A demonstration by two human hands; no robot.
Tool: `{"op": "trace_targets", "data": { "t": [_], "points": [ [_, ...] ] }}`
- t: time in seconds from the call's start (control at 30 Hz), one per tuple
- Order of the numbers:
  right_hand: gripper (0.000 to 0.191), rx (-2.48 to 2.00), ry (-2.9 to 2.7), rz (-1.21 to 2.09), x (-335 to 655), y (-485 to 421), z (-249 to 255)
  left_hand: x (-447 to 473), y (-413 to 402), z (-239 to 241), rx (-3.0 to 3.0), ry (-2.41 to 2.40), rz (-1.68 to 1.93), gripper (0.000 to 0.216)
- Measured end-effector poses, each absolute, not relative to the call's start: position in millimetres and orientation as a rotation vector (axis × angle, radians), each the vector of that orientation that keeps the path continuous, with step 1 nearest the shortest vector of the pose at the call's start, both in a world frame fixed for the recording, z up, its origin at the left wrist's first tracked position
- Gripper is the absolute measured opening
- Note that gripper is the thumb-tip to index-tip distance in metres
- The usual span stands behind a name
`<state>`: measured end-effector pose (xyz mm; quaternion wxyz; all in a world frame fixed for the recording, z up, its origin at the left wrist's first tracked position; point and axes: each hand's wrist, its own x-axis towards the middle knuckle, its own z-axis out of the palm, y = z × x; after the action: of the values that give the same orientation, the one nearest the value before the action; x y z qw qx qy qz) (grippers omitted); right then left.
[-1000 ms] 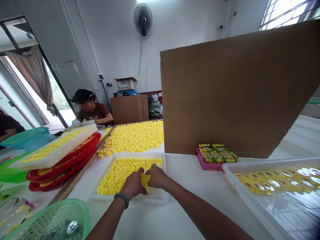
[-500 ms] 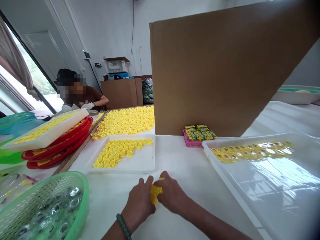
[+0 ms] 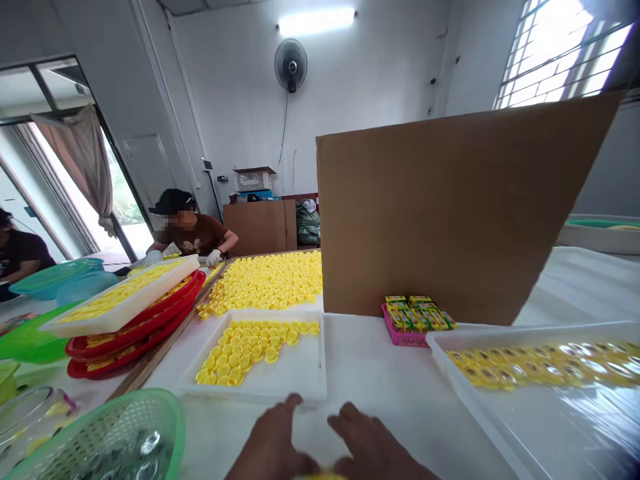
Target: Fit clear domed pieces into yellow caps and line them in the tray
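Both hands are low at the near edge of the white table, partly cut off by the frame. My left hand point(image 3: 277, 437) has its fingers stretched forward and apart, just in front of a shallow white tray point(image 3: 300, 383). My right hand point(image 3: 373, 443) is beside it, fingers likewise spread. Between the two thumbs a bit of yellow plastic point(image 3: 325, 475) shows at the bottom edge; its shape is mostly hidden, and I cannot make out whether the thumbs touch it. Several small round yellow cups point(image 3: 245, 353) lie grouped in the tray's left and back part.
A green mesh basket point(image 3: 173, 407) of clear shiny domes stands left. Behind it, red trays point(image 3: 83, 347) are stacked under a white one. A cardboard panel point(image 3: 430, 220) stands upright, a pink basket point(image 3: 407, 338) before it. Right is a large white tray point(image 3: 480, 413). A co-worker point(image 3: 195, 233) sits behind.
My hands have spread from their closed grip around the yellow plastic, which now sits between the thumbs at the frame's bottom. The view has tilted up; the co-worker's gloved hand has moved.
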<state>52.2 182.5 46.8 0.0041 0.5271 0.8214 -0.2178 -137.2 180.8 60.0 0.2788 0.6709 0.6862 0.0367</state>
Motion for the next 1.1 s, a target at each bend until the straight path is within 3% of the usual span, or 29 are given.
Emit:
{"op": "trace_targets", "data": {
  "t": [0.17,0.33,0.53,0.7,0.9,1.03,1.1],
  "points": [
    [0.024,1.674,2.816,-0.225,25,287,83,-169,246,61,1.76,2.202,0.256,0.056],
    [0.024,1.604,2.745,-0.123,-11,373,62,-185,279,43,1.725,2.361,0.16,0.051],
    [0.029,1.599,2.695,-0.012,-31,392,28,-186,294,28,1.699,2.355,0.193,0.056],
    [0.028,1.535,2.692,-0.077,-32,394,28,-188,303,18,1.709,2.342,0.246,0.043],
    [0.064,1.424,2.686,-0.33,-31,389,33,-188,312,13,1.764,2.293,0.274,0.037],
    [0.075,1.489,2.703,-0.417,-34,383,29,-181,317,11,1.826,2.267,0.326,0.052],
    [0.078,1.49,2.719,-0.457,-36,381,26,-177,318,11,1.851,2.239,0.345,0.049]
  ]
}}
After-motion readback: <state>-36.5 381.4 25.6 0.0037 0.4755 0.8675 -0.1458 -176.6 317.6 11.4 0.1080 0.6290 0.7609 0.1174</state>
